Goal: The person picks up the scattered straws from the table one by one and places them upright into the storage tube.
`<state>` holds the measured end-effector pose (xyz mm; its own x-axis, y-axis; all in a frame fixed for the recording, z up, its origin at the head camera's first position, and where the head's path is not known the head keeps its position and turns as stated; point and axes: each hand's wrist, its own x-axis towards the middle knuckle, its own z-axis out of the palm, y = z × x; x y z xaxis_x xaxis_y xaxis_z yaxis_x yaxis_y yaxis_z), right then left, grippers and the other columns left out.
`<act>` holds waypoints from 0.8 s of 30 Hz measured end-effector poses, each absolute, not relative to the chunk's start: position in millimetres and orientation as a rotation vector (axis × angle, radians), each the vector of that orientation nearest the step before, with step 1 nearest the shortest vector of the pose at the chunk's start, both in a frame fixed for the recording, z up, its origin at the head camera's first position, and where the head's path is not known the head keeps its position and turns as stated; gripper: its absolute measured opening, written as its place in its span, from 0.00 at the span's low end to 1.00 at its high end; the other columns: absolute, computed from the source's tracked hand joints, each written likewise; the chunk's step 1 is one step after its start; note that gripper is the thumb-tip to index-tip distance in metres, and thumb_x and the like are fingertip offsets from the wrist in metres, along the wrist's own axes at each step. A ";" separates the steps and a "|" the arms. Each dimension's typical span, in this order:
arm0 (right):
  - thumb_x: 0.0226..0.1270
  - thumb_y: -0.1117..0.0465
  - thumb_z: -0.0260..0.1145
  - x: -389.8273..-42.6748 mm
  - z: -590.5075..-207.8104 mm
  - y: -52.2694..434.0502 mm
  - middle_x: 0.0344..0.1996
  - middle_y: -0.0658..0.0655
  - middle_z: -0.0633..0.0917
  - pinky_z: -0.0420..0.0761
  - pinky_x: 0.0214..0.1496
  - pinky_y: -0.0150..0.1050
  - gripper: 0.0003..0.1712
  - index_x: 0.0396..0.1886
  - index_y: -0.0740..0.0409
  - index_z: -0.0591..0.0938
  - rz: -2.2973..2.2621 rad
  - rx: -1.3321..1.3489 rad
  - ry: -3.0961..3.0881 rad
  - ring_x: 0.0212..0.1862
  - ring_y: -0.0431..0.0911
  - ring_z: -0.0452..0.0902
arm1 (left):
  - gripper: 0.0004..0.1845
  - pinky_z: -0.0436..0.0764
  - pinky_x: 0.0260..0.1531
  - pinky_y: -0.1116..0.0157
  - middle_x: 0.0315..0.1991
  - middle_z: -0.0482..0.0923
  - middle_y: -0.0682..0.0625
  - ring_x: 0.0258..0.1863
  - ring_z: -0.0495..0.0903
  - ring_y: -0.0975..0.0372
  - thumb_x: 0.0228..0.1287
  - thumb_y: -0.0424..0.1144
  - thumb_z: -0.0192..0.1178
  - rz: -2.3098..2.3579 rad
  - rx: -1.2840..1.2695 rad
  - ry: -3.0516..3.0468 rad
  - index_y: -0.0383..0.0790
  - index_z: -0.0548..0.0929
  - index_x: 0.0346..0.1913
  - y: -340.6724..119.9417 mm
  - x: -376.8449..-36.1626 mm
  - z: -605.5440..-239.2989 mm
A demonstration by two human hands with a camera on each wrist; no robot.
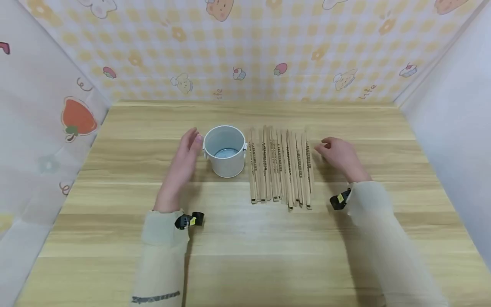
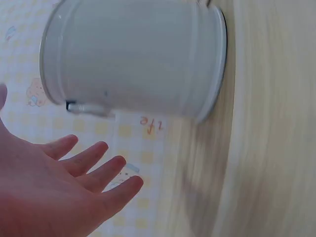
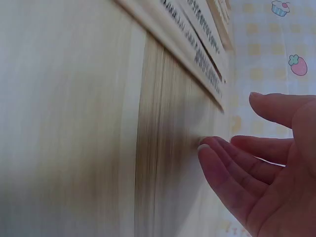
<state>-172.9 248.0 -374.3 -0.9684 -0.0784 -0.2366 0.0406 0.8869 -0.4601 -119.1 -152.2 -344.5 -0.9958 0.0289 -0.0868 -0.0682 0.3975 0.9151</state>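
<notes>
Inspection finding: both hands are resting at table level, neither holding anything. The left hand (image 1: 183, 164) is lying at the nine o'clock side of the small white round metal bucket (image 1: 224, 150), fingers straight and spread, its grip apart; the head view shows the fingertips just beside the rim, though contact cannot be confirmed. The bucket is standing upright and appears to be holding nothing.

The row of pale wooden chopsticks with dark printed lettering (image 1: 280, 164) is lying flat on the light wood-grain table (image 1: 245, 238), at the bucket's three o'clock side, sticks running roughly twelve to six o'clock and packed close together. The right hand (image 1: 339, 155) is hovering at the row's three o'clock edge, fingers loosely bent, grip apart and empty.

Judgement: the work is sitting at its opening step, nothing yet lifted. The next move is likely calling for the right hand to pinch the nearest chopstick while the left steadies the bucket.
</notes>
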 end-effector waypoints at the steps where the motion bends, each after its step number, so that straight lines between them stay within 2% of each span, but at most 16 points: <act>1: 0.63 0.41 0.50 -174.7 -376.8 244.2 0.49 0.67 0.76 0.65 0.53 0.56 0.36 0.59 0.67 0.66 -0.707 -0.028 2.802 0.51 0.59 0.70 | 0.38 0.51 0.62 0.53 0.68 0.49 0.48 0.66 0.49 0.57 0.62 0.63 0.37 1.721 -0.034 2.521 0.47 0.46 0.69 -150.0 -117.3 -345.9; 6: 0.63 0.47 0.54 -182.1 -383.0 224.4 0.46 0.65 0.77 0.69 0.50 0.52 0.31 0.56 0.66 0.70 -0.798 0.005 2.806 0.47 0.56 0.72 | 0.34 0.52 0.62 0.55 0.69 0.47 0.50 0.66 0.47 0.60 0.65 0.55 0.43 1.924 -0.051 2.329 0.51 0.46 0.69 -140.6 -107.1 -352.3; 11: 0.62 0.50 0.55 -185.0 -384.5 211.5 0.35 0.63 0.80 0.72 0.37 0.46 0.23 0.48 0.64 0.76 -0.798 0.046 2.826 0.34 0.52 0.73 | 0.36 0.46 0.64 0.58 0.69 0.44 0.53 0.67 0.41 0.60 0.62 0.52 0.50 2.044 -0.040 2.202 0.51 0.47 0.68 -130.1 -101.7 -356.6; 14: 0.62 0.52 0.56 -185.5 -385.0 210.0 0.33 0.62 0.79 0.71 0.33 0.43 0.21 0.45 0.65 0.76 -0.779 0.070 2.837 0.31 0.51 0.72 | 0.36 0.42 0.64 0.58 0.69 0.43 0.53 0.67 0.39 0.61 0.62 0.47 0.53 2.114 0.023 2.155 0.49 0.47 0.69 -126.5 -104.1 -361.7; 20: 0.61 0.53 0.57 -187.7 -386.9 209.9 0.33 0.61 0.79 0.71 0.31 0.42 0.17 0.39 0.64 0.76 -0.792 0.103 2.810 0.31 0.50 0.72 | 0.39 0.43 0.64 0.58 0.68 0.46 0.48 0.67 0.43 0.58 0.58 0.33 0.56 2.298 0.191 1.966 0.47 0.47 0.69 -128.0 -113.3 -384.6; 24: 0.61 0.53 0.57 -189.8 -388.9 209.0 0.27 0.58 0.79 0.72 0.30 0.41 0.15 0.35 0.62 0.76 -0.826 0.124 2.770 0.27 0.48 0.73 | 0.44 0.44 0.64 0.56 0.67 0.48 0.50 0.66 0.46 0.56 0.52 0.32 0.62 2.343 0.252 1.905 0.51 0.49 0.68 -131.1 -119.1 -397.8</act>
